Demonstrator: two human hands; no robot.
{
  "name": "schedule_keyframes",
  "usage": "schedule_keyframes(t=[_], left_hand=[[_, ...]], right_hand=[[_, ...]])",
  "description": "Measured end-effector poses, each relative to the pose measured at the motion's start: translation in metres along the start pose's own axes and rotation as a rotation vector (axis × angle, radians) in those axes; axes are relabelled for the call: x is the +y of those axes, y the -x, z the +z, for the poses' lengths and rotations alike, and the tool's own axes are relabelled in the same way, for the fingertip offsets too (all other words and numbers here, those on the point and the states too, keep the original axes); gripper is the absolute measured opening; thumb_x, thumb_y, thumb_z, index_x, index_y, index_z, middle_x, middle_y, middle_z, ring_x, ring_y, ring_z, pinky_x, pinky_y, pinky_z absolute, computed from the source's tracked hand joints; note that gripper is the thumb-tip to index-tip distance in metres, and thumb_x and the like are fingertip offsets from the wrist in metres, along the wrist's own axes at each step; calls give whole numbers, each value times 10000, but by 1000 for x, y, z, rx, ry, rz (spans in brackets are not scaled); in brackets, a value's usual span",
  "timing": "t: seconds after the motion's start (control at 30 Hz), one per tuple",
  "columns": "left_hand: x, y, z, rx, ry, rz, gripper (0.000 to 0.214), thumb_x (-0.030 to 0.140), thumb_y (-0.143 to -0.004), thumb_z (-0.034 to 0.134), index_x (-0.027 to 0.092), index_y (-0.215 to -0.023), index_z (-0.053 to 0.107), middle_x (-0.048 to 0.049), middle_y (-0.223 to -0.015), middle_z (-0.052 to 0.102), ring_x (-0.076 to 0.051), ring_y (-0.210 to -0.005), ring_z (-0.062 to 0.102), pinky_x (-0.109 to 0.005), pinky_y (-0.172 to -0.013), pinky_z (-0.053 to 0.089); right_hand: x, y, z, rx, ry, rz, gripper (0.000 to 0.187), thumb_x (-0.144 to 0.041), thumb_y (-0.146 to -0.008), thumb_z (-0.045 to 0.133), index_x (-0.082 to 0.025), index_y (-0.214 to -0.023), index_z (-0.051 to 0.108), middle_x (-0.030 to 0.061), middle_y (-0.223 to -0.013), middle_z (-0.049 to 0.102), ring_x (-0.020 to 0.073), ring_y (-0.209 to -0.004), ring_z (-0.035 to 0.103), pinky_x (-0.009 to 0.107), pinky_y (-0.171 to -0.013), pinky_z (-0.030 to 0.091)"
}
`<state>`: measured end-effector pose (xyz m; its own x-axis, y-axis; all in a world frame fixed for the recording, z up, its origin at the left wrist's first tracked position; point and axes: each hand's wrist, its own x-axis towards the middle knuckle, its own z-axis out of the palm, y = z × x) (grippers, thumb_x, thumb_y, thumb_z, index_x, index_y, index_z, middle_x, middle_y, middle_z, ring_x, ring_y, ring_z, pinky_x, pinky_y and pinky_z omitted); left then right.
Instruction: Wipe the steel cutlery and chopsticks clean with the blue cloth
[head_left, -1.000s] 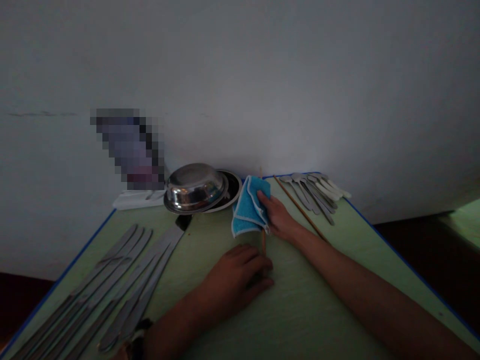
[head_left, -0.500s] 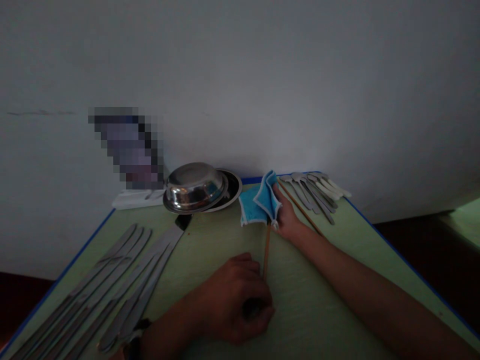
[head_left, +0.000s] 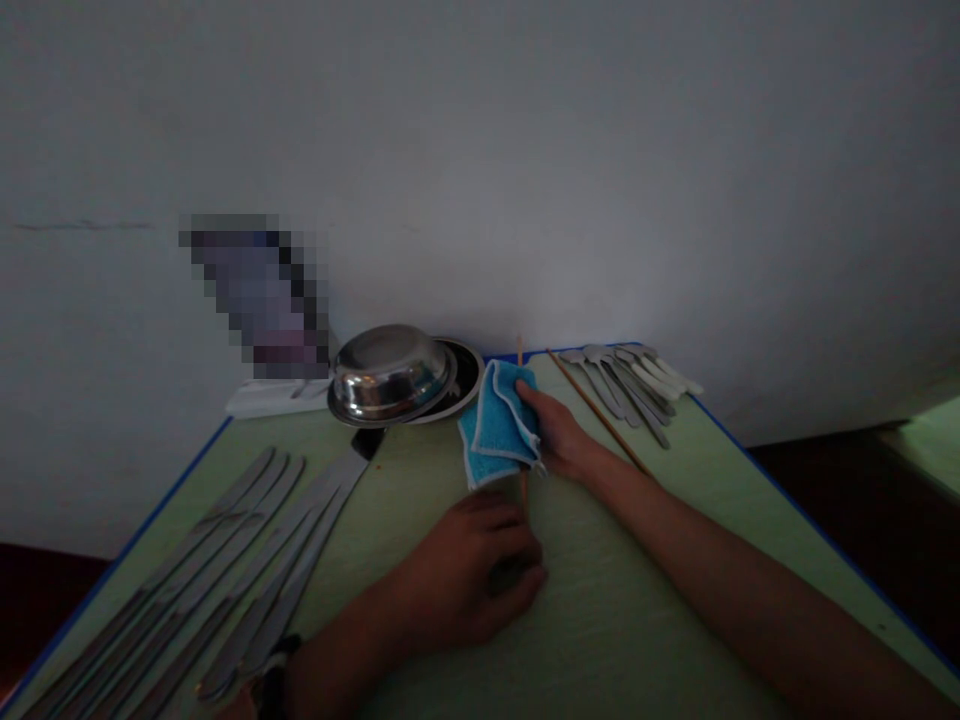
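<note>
In the middle of the view, a blue cloth [head_left: 501, 420] with pale edging is pinched in my right hand [head_left: 559, 430], fingers partly hidden behind it. A thin wooden chopstick [head_left: 524, 490] passes through the cloth, its far tip poking out above. My left hand [head_left: 476, 575] is closed around the chopstick's near end, low over the table; the fingers hide the exact grip. To the right of my right hand lies a second chopstick [head_left: 600, 412] on the table.
Knives [head_left: 232, 530] lie in a fan at the left. Behind are an upturned metal bowl [head_left: 390, 370] and another dish [head_left: 463, 375] against the wall. Several spoons and forks [head_left: 619, 380] rest at the back right. A blurred upright object [head_left: 259, 295] stands back left on the green table [head_left: 645, 600].
My right hand and the cloth have slid nearer along the chopstick, leaving its far tip exposed. My left hand has shifted slightly, its thumb and fingers looking less tightly curled.
</note>
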<state>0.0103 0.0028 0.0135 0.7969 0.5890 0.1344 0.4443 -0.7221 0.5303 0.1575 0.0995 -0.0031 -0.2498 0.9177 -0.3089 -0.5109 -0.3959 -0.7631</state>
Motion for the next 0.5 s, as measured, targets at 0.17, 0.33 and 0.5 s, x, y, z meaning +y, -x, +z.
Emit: schedule_keyframes(t=[0.17,0.33,0.5], left_hand=[[0,3,-2,-43,-27,76,311,212,-887,409,171,-583,458,3,-620,522,-118,-620,503,-292,-713,383],[-1,4,0,-27,-6,103,327,203,-851,456,173,-529,407,19,-560,486,-105,-567,477,-282,-692,389],[0,1,4,24,-28,41,281,183,-862,442,170,-586,492,-5,-624,513,-127,-629,501,-279,-674,407]], right_hand=[[-4,-1,4,151,-107,-17,305,-382,-886,405,-173,-902,627,31,-701,697,177,-777,666,328,-750,538],[-5,-3,1,174,-128,-29,312,-411,-879,405,-189,-919,620,33,-719,696,188,-800,663,333,-729,542],[1,-4,-3,9,-46,-52,253,-397,-835,504,-186,-888,633,21,-713,692,164,-764,662,291,-721,536]])
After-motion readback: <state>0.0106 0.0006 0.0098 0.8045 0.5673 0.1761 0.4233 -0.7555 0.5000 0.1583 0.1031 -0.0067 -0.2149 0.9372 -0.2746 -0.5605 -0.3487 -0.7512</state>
